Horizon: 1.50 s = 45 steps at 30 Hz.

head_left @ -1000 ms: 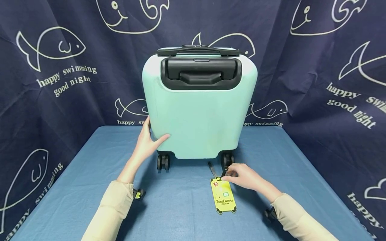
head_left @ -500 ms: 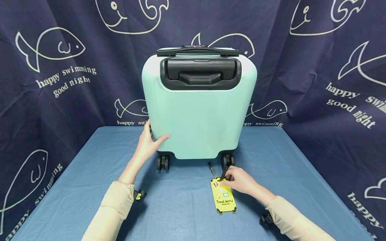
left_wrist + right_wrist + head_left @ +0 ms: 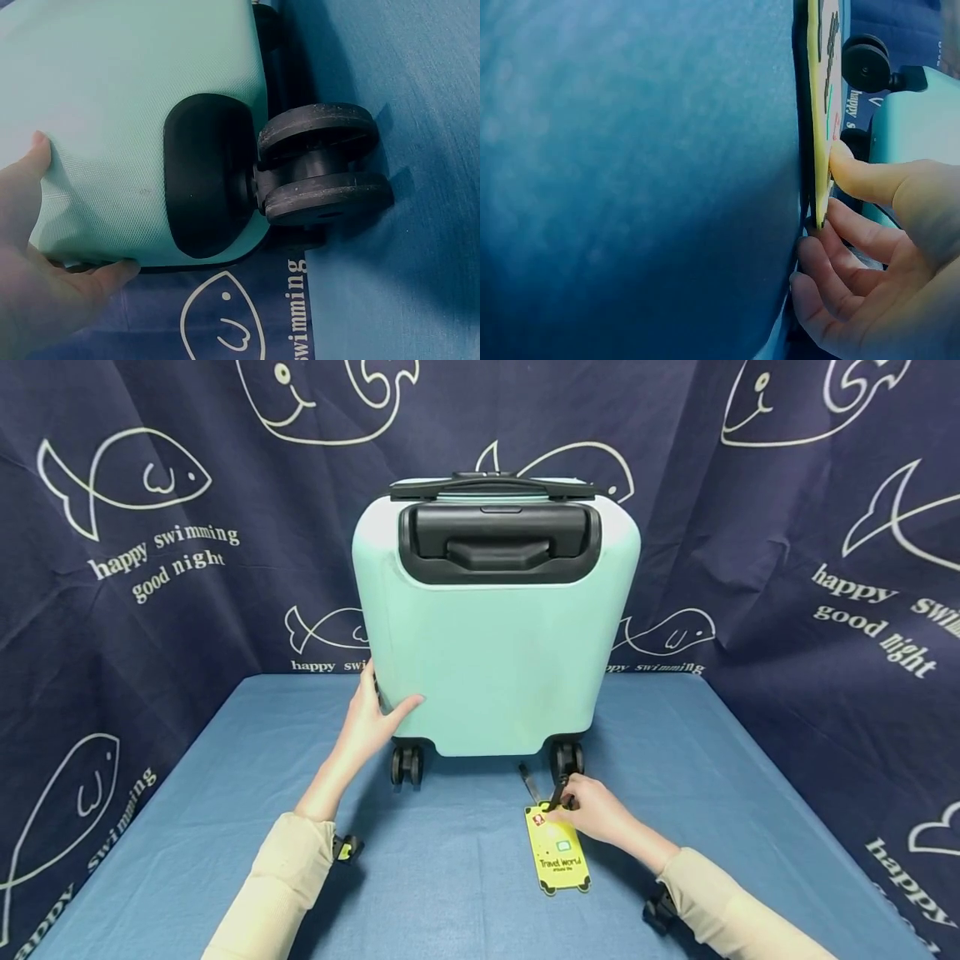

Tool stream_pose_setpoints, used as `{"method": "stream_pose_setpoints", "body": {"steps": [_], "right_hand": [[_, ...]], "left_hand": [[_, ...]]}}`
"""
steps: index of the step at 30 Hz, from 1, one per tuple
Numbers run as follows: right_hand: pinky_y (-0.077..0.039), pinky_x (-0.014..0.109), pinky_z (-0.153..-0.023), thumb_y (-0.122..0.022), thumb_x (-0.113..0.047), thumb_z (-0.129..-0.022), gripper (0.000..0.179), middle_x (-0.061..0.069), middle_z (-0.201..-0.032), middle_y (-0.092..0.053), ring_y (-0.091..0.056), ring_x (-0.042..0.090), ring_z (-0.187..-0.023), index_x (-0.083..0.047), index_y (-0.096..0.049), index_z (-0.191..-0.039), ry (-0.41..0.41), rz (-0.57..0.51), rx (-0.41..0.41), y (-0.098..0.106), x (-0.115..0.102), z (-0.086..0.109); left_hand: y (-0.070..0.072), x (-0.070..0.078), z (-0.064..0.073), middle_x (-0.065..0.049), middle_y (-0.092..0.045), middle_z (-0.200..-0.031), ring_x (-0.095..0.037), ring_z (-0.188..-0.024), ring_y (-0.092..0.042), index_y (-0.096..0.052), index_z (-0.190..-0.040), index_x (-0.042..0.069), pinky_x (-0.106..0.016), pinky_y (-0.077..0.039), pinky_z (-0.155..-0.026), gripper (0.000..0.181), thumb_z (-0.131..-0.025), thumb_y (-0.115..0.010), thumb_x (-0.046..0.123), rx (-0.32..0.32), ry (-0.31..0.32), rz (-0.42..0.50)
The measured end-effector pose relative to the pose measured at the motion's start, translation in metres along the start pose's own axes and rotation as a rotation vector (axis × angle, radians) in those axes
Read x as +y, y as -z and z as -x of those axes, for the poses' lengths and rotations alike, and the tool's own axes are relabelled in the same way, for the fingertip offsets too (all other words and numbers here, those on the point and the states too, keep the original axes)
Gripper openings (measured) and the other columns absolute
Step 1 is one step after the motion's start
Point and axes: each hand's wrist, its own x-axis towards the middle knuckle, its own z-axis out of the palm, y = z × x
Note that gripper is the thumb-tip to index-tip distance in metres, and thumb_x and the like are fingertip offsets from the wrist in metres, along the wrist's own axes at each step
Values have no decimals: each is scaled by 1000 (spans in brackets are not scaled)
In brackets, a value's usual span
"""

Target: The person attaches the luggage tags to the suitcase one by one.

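A mint-green suitcase (image 3: pixel 487 660) stands upright on its black wheels, its black pull handle (image 3: pixel 501 539) pushed down at the top. My left hand (image 3: pixel 366 722) grips its lower left side, thumb on the near face and fingers round the edge, as the left wrist view also shows above a twin wheel (image 3: pixel 322 165). In front of the right wheel lies a yellow luggage tag (image 3: pixel 557 852) printed "Travel World". My right hand (image 3: pixel 600 808) pinches its top end near the black strap (image 3: pixel 557 793). In the right wrist view, the thumb (image 3: pixel 859 169) presses the tag's printed face.
A blue cloth (image 3: pixel 450 877) covers the table. Behind and to both sides hangs a dark navy curtain (image 3: pixel 165 635) with white fish drawings and lettering. Small black devices sit at the left wrist (image 3: pixel 345 846) and right wrist (image 3: pixel 660 910).
My right hand has shifted a little left and down, its thumb from the strap onto the tag's upper part. The suitcase and my left hand stay nearly still.
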Motion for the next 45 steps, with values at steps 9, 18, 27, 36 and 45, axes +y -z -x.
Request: {"method": "stream_pose_setpoints", "body": {"steps": [9,18,27,36,45], "right_hand": [[-38,21,-53,-73,-27,-81,23,0,-72,-54,-43,7,-59,-8,-59,-78,110,-80,-19,2,6,4],[-38,21,-51,-67,-27,-86,21,-2,-70,-60,-47,9,-59,-9,-59,-77,72,-175,-22,1,7,5],[-41,21,-53,-65,-26,-88,16,-1,-85,-70,-51,7,-63,-12,-71,-93,60,-192,-70,2,7,2],[-44,22,-58,-61,-25,-91,18,3,-86,-69,-57,9,-70,-7,-66,-93,87,-287,-117,7,3,5],[-45,22,-63,-60,-25,-92,19,10,-103,-69,-60,9,-78,-7,-65,-89,98,-338,-158,10,2,5]], "left_hand": [[0,1,2,-17,-27,-150,-31,-135,-33,-6,-151,12,-49,-33,-106,99,-81,-68,48,8,-10,10],[-1,1,5,-17,-27,-150,-31,-135,-32,-6,-151,12,-49,-32,-107,98,-82,-68,47,2,1,23],[0,3,6,-17,-28,-149,-31,-135,-33,-7,-151,13,-49,-33,-106,99,-81,-68,47,4,6,26],[2,4,8,-16,-29,-149,-30,-135,-33,-8,-151,14,-48,-32,-107,99,-81,-69,46,8,2,33],[2,4,9,-16,-29,-149,-30,-135,-33,-7,-151,14,-48,-32,-106,98,-81,-70,44,13,-5,27]]}}
